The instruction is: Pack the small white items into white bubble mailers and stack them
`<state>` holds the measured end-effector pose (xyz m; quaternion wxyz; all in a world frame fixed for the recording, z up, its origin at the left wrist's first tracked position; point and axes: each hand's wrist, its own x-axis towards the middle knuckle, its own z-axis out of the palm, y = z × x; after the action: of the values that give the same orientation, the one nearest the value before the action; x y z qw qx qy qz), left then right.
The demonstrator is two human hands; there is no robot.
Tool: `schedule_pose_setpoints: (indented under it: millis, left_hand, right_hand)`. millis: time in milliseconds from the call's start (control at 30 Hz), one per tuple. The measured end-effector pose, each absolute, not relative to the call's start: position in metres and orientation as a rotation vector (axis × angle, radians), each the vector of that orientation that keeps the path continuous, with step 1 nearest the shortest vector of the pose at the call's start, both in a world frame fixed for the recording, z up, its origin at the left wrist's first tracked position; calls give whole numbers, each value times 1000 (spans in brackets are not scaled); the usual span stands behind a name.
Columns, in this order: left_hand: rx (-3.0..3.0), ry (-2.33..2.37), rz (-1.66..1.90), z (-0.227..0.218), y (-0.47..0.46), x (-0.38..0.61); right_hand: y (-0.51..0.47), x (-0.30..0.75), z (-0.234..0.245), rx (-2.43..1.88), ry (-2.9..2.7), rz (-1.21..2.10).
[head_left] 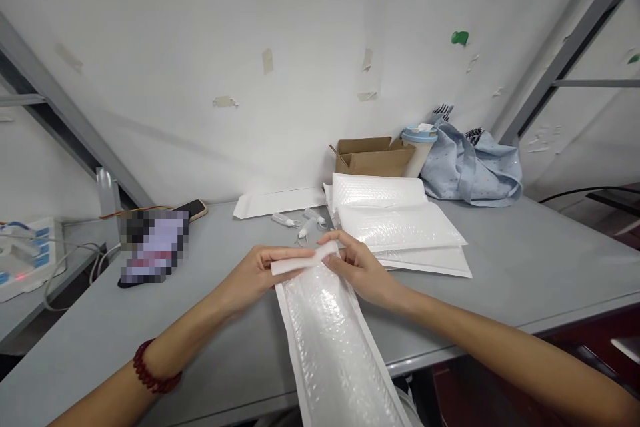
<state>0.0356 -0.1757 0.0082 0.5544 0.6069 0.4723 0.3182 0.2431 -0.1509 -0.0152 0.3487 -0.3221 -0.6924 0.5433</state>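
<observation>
The left hand [255,273] is pinching the left end of the flap [305,260] on a white bubble mailer [330,340], thumb and fingers closing on it. The right hand [360,270] is gripping the flap's right end, its fingers curling over the top edge. The mailer is lying lengthwise between the two forearms on the grey table [525,267], its open end up at the fingertips and its far end hanging over the table's near edge. A red bracelet [150,367] is sitting on the left wrist. Just beyond the right hand a stack [400,227] of mailers is resting. Small vials [300,223] are lying just past the fingertips. Farther beyond the right hand a box [373,157], a cup [419,147] and a blue cloth [475,170] are standing against the wall. A phone [155,247] is lying well to the left of the left hand.
</observation>
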Motion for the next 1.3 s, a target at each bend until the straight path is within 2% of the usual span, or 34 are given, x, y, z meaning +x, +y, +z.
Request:
schedule_pose_setpoints:
  millis: [400,633,1100,1300]
  left_hand:
    - [1442,1079,755,15,-174,30]
    - [1439,1106,795,15,-172,28]
    - [1135,782,760,23,-173,18]
    - [1120,1059,917,16,-172,22]
  right_hand:
    - [-152,244,-7,-701,-1565,1577]
    - [-149,246,-5,-697,-1453,1802]
    - [-142,248,-6,-610,-1145,2028]
    - [-143,245,-8,-581,-1064,2084]
